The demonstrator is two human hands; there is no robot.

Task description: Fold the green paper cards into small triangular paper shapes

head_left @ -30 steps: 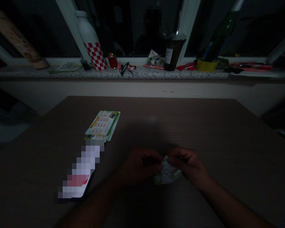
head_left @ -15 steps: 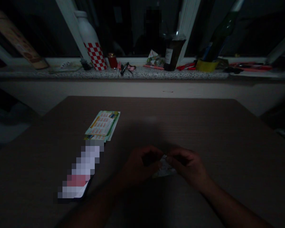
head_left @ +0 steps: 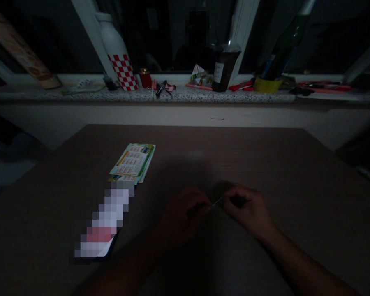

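In dim light both my hands work low over a brown table [head_left: 265,156]. My left hand [head_left: 181,216] and my right hand [head_left: 249,209] each pinch one side of a small folded paper piece [head_left: 216,202]. The paper is turned edge-on, so only a thin pale sliver shows between my fingertips. The fingers of both hands are curled closed on it. To the left of my hands a stack of printed leaflets [head_left: 133,161] lies flat on the table, with a blurred-out sheet [head_left: 106,224] partly over its near end.
A stone window sill [head_left: 172,95] runs behind the table. On it stand a white bottle with red checks [head_left: 119,57], a dark jar [head_left: 223,68], a green bottle [head_left: 285,43], a yellow tape roll [head_left: 267,85], pens and small clutter.
The folded paper, flat and face-up a second ago, has been lifted and turned edge-on between my fingertips. Both hands moved slightly away from me.
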